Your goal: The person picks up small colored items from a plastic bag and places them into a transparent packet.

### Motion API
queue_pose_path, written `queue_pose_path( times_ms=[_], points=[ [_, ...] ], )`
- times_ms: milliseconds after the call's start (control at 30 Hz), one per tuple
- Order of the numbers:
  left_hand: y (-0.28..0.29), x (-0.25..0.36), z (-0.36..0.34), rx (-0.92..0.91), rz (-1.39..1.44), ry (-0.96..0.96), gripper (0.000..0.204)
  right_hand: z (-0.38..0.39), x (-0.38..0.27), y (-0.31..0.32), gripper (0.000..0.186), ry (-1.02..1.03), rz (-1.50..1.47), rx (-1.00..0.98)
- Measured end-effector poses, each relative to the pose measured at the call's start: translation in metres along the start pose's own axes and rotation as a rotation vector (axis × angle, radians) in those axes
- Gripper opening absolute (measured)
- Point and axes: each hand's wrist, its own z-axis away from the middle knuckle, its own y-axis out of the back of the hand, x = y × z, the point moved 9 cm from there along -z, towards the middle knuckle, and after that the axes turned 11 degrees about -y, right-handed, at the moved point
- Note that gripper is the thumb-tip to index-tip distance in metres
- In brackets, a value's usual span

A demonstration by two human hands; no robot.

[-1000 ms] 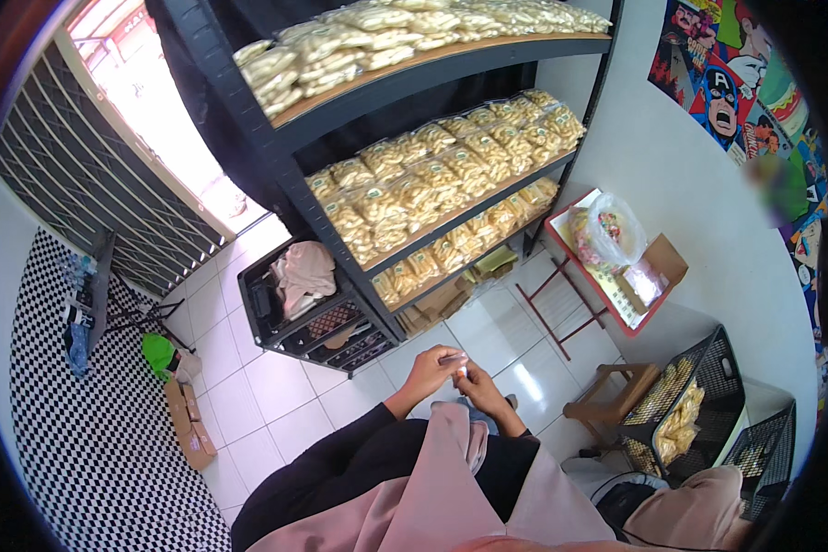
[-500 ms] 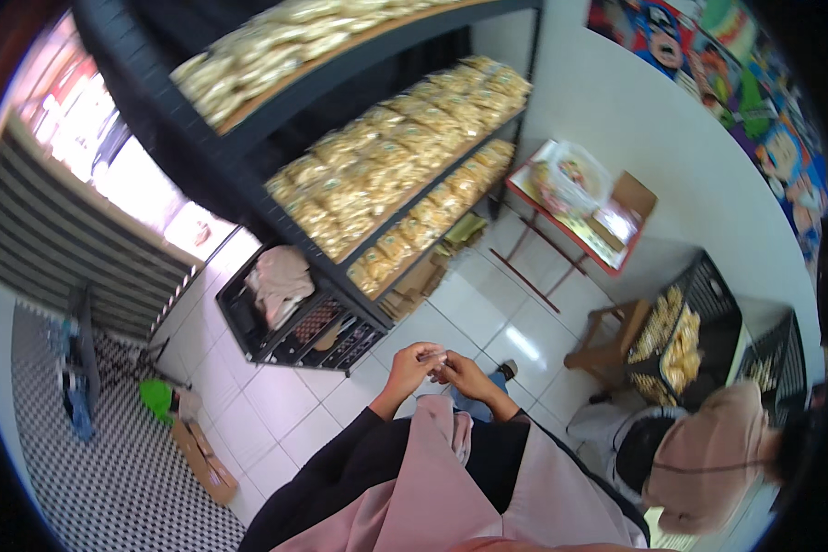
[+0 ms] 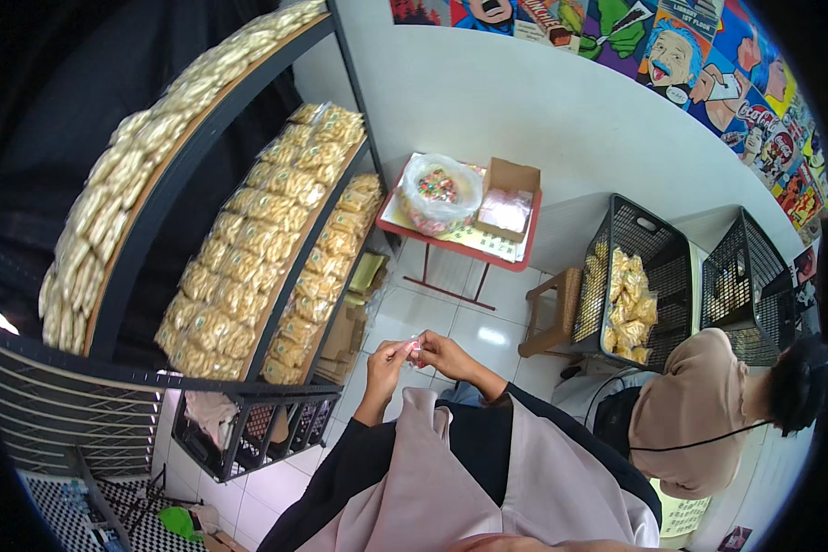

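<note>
My left hand [image 3: 386, 363] and my right hand [image 3: 446, 359] meet in front of my body, fingertips pinched on a small red-and-white packet [image 3: 416, 348]. What exactly is inside it is too small to tell. Past them stands a red-rimmed folding table [image 3: 416, 233], bearing a white plastic bag of colourful small wrapped pieces [image 3: 437, 189] and an open cardboard box [image 3: 513, 174].
Left, a black rack [image 3: 213, 124] holds bagged snacks, above a crate [image 3: 288, 432]. Right are a brown stool [image 3: 547, 313], black mesh crates [image 3: 743, 276], one with yellow packets [image 3: 627, 304], and another person [image 3: 685, 414] bent close beside me. Posters [image 3: 672, 60] line the wall.
The view has turned right, toward the folding table and crates, and the rack has swung left. The small packet between my fingers now shows red. The person at the right is more fully in view.
</note>
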Motion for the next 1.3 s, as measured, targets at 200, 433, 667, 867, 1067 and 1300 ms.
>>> queue_pose_path(
  times_ms=[200,433,667,867,1067,1300],
  points=[
    [-0.048,0.003,-0.055,-0.072,-0.085,-0.024,0.019,-0.006,-0.016,0.078,0.02,-0.014,0.014,0.155],
    [-0.071,-0.046,-0.093,-0.094,0.225,0.157,0.02,-0.032,0.001,0.112,0.018,-0.012,-0.021,0.19],
    [-0.061,-0.047,-0.174,-0.245,0.039,0.059,0.017,-0.078,-0.036,0.148,0.02,-0.017,0.12,0.368],
    [-0.046,-0.015,-0.269,-0.41,-0.014,-0.113,0.015,-0.144,-0.079,0.173,0.017,0.163,0.166,0.499],
    [-0.023,-0.04,-0.346,-0.478,-0.116,-0.236,0.015,-0.199,-0.099,0.185,0.018,0.0,0.161,0.588],
    [-0.026,-0.074,-0.406,-0.506,-0.378,-0.4,0.017,-0.209,-0.101,0.231,0.021,-0.025,0.318,0.783]
  ],
)
